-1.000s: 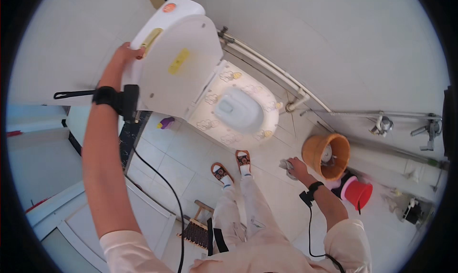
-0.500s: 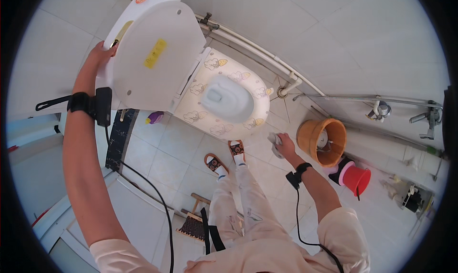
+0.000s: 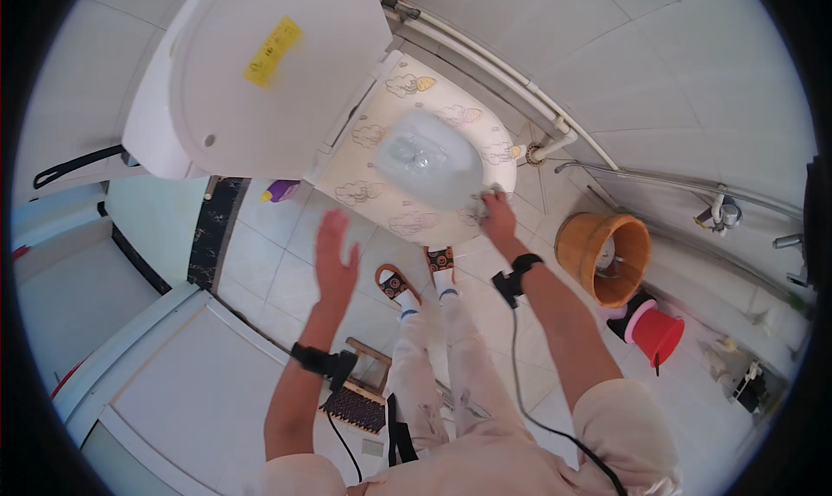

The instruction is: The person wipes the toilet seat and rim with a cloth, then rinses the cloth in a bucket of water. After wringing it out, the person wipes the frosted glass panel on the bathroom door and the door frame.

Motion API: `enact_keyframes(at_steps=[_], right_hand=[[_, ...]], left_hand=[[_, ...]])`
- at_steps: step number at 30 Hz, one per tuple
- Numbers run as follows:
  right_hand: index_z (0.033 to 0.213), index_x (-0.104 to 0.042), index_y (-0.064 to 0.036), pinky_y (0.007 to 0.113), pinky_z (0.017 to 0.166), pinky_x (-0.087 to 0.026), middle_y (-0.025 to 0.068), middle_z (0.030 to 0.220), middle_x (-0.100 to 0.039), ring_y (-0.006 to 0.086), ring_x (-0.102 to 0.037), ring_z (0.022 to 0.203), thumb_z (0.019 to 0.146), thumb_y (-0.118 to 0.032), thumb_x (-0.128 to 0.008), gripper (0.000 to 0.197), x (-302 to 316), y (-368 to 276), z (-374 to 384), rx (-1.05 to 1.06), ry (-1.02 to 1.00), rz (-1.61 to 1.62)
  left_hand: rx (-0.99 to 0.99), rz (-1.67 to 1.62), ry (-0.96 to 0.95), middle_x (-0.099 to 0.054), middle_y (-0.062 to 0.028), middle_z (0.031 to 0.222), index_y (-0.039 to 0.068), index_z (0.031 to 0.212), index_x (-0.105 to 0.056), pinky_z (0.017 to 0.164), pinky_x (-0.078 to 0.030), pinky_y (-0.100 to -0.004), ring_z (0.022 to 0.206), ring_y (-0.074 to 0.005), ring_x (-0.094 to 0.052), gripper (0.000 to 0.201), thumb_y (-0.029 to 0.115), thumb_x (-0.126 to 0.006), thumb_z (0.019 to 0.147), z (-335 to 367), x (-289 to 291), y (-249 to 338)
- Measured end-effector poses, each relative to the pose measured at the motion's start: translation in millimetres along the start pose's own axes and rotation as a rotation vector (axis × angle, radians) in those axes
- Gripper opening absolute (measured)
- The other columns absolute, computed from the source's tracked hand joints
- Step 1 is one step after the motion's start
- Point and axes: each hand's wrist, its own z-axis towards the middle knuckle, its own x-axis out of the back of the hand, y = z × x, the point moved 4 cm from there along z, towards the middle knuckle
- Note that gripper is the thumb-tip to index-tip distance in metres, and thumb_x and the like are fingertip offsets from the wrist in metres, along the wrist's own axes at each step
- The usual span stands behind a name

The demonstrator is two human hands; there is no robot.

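Observation:
The toilet lid [image 3: 286, 119] stands raised, with a yellow label [image 3: 273, 52] on its inner face. Beneath it the pale toilet seat [image 3: 355, 192], patterned with clouds and cones, lies down around the white bowl [image 3: 455, 184], where the water looks stirred. My right hand [image 3: 498, 223] pinches a crumpled greyish cloth [image 3: 485, 199] at the front right edge of the seat. Nothing is in my left hand [image 3: 335, 257], which hangs over the floor left of the toilet's front, fingers stretched out.
A wooden bucket [image 3: 568, 244] and a red bucket [image 3: 659, 336] stand on the right. Pipes [image 3: 520, 84] run along the wall behind the toilet. A purple bottle [image 3: 282, 190] is on the floor at left, and a low wooden stool [image 3: 355, 405] sits beside my legs.
My left hand has come off the toilet tank and drawn back toward me. My right hand has carried the cloth from above the floor up to the seat's edge. The bowl water now looks stirred.

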Motion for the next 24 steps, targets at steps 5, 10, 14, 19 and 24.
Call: enact_keyframes(at_steps=[5, 10, 14, 19, 24], right_hand=[[0.113, -0.059, -0.0117, 0.039, 0.088, -0.05, 0.0114, 0.12, -0.055, 0.0308, -0.056, 0.109, 0.063, -0.002, -0.067, 0.051, -65.0, -76.5, -29.7, 0.263, -0.243, 0.083], [0.111, -0.06, -0.0115, 0.041, 0.082, -0.05, 0.0102, 0.11, -0.06, 0.0316, -0.061, 0.097, 0.069, -0.007, -0.067, 0.043, -37.9, -68.3, -12.4, 0.217, -0.331, -0.053], [0.113, -0.061, -0.0117, 0.041, 0.084, -0.05, 0.0105, 0.11, -0.061, 0.0312, -0.061, 0.099, 0.07, -0.016, -0.07, 0.044, -48.4, -76.2, 24.7, 0.117, -0.304, 0.147], [0.119, -0.059, -0.0106, 0.039, 0.088, -0.048, 0.0101, 0.114, -0.062, 0.0314, -0.059, 0.103, 0.071, -0.017, -0.069, 0.05, -83.5, -115.3, 30.2, 0.24, -0.433, 0.184], [0.117, -0.06, -0.0121, 0.038, 0.087, -0.048, 0.0091, 0.11, -0.061, 0.0301, -0.059, 0.102, 0.071, -0.016, -0.068, 0.047, -46.3, -69.1, 13.4, 0.272, -0.623, -0.142]], left_hand=[[0.108, 0.182, -0.387, -0.021, -0.0124, 0.154, 0.009, 0.144, -0.032, 0.109, -0.026, -0.0537, 0.142, -0.0361, -0.02, 0.076, 0.008, -0.067, 0.076, -17.9, -129.7, -33.6], [0.098, 0.447, -0.476, -0.014, -0.011, 0.156, 0.006, 0.144, -0.031, 0.107, -0.029, -0.0537, 0.143, -0.0329, -0.017, 0.065, 0.007, -0.055, 0.083, -19.1, -169.1, -52.0], [0.081, 0.51, -0.464, -0.01, -0.0099, 0.158, 0.005, 0.145, -0.03, 0.108, -0.03, -0.0511, 0.144, -0.0309, -0.013, 0.06, 0.007, -0.046, 0.087, -22.8, -173.3, -53.6], [0.045, 0.599, -0.462, -0.009, -0.0106, 0.158, 0.005, 0.147, -0.026, 0.108, -0.029, -0.0493, 0.145, -0.0304, -0.013, 0.063, 0.01, -0.047, 0.087, -23.3, -170.7, -49.9], [0.054, 0.587, -0.458, -0.01, -0.0121, 0.157, 0.004, 0.146, -0.026, 0.108, -0.03, -0.0488, 0.144, -0.0309, -0.014, 0.063, 0.009, -0.046, 0.087, -22.0, -167.9, -48.7]])
